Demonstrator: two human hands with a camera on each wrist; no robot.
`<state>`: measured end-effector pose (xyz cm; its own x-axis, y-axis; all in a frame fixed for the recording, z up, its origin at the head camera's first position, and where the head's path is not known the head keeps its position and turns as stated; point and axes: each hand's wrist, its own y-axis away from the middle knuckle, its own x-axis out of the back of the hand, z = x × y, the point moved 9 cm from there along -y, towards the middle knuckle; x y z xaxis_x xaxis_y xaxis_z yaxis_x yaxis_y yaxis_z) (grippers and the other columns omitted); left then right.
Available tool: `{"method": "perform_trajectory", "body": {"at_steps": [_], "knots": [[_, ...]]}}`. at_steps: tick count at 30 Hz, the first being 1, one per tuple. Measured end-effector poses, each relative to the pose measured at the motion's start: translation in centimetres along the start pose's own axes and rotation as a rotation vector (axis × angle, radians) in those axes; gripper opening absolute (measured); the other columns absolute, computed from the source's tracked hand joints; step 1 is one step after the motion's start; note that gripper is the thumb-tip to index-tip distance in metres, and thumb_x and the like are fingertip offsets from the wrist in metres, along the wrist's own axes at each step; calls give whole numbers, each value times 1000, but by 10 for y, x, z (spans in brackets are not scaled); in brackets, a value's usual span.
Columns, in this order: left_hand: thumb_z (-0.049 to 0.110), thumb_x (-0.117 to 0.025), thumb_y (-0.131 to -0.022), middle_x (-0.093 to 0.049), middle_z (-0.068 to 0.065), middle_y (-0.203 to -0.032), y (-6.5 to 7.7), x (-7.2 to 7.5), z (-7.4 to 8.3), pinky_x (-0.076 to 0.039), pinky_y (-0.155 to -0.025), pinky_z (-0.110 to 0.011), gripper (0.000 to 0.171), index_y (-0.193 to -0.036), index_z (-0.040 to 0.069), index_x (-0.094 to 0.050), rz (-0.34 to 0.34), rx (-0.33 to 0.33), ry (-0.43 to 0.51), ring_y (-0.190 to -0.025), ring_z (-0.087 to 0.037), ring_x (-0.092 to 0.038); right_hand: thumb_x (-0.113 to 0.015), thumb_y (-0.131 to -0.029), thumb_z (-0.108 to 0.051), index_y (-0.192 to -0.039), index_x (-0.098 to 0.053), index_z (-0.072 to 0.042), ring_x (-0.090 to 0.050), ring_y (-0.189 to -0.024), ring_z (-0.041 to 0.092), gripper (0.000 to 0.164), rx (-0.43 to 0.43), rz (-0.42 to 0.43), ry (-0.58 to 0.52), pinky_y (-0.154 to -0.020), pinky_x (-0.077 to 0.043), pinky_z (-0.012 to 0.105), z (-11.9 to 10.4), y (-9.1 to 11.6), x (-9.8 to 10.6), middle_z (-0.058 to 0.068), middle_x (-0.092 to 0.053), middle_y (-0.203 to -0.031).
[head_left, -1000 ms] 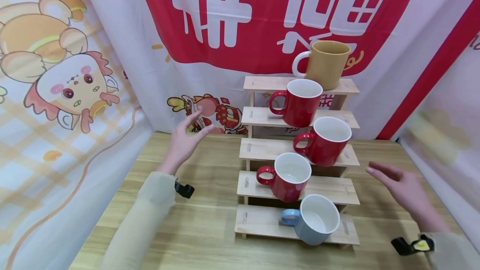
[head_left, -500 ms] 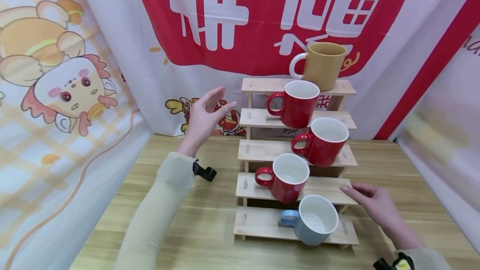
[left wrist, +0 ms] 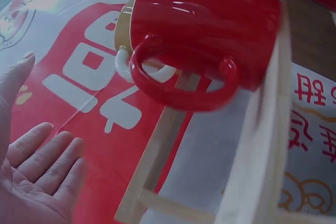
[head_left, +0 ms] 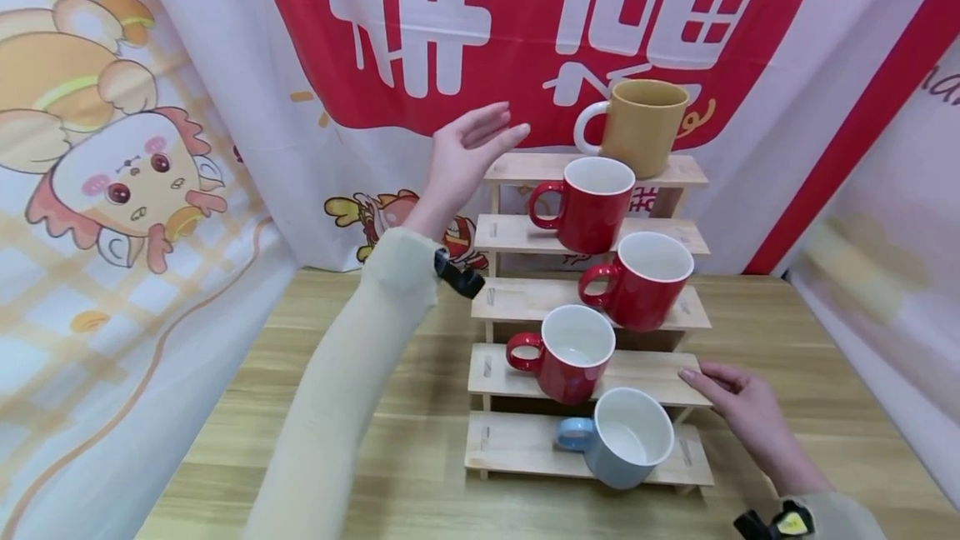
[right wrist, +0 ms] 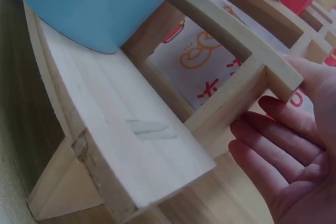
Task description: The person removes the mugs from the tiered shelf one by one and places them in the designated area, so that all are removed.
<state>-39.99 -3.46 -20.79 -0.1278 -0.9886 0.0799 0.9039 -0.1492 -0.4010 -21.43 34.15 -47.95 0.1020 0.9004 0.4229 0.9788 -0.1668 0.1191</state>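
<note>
left hand [head_left: 474, 148] near tan mug [head_left: 647, 127], fingers apart from thumb, right hand [head_left: 746, 413], fingers clamped on wooden rack [head_left: 651, 375]

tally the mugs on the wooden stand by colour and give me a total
Red mugs: 3
Tan mug: 1
Blue mug: 1
Total: 5
</note>
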Motion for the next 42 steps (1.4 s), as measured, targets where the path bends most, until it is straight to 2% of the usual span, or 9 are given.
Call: {"method": "perform_trajectory", "body": {"at_steps": [3,8,13,19,26,33,42], "knots": [[37,-85,-85,-65,8,-130,-14,-15,-2,-54,-95,-27,58,-138,25,-64,-13,61,18,-117,-7,-61,-72,-97,-37,-134,-60,8,-60,-94,-4,59,15,5,-21,-75,-55,22,-1,-1,-1,-13,-69,-107],[37,-86,-84,-65,8,-130,-29,-46,-10,-55,-93,-26,61,-139,24,-63,-59,132,-12,-117,-7,-60,-72,-98,-36,-131,-62,7,-60,-94,-3,55,30,13,-36,-74,-54,21,-1,-2,-2,-18,-68,-103],[39,-84,-85,-62,11,-131,-36,-70,-16,-55,-94,-29,61,-140,26,-61,-93,169,-41,-117,-8,-56,-72,-98,-36,-131,-63,6,-60,-95,-3,54,25,8,-48,-76,-54,20,1,-2,-3,-18,-69,-103],[37,-81,-88,-64,8,-128,-40,-92,-20,-57,-90,-30,54,-137,23,-64,-149,219,0,-113,-11,-59,-71,-98,-39,-133,-61,6,-60,-96,-4,58,-5,5,-28,-77,-54,19,5,-1,-4,-9,-69,-110],[24,-77,-93,-68,5,-118,-45,-98,-22,-59,-85,-30,37,-129,23,-70,-84,288,-11,-101,-12,-65,-70,-98,-39,-132,-62,6,-60,-96,-3,57,3,11,-23,-78,-53,19,3,1,-3,-8,-70,-110],[18,-76,-93,-71,3,-112,-51,-97,-22,-60,-83,-31,32,-125,21,-73,-19,289,-31,-95,-13,-68,-70,-98,-38,-131,-63,6,-60,-96,-3,56,16,9,-13,-77,-53,19,1,0,-1,-11,-70,-108],[17,-76,-93,-72,2,-110,-52,-86,-25,-61,-81,-31,31,-124,19,-75,-11,287,18,-94,-13,-70,-71,-98,-37,-129,-65,5,-60,-95,-3,53,23,14,-21,-76,-53,20,0,-1,1,-14,-70,-105]]}}
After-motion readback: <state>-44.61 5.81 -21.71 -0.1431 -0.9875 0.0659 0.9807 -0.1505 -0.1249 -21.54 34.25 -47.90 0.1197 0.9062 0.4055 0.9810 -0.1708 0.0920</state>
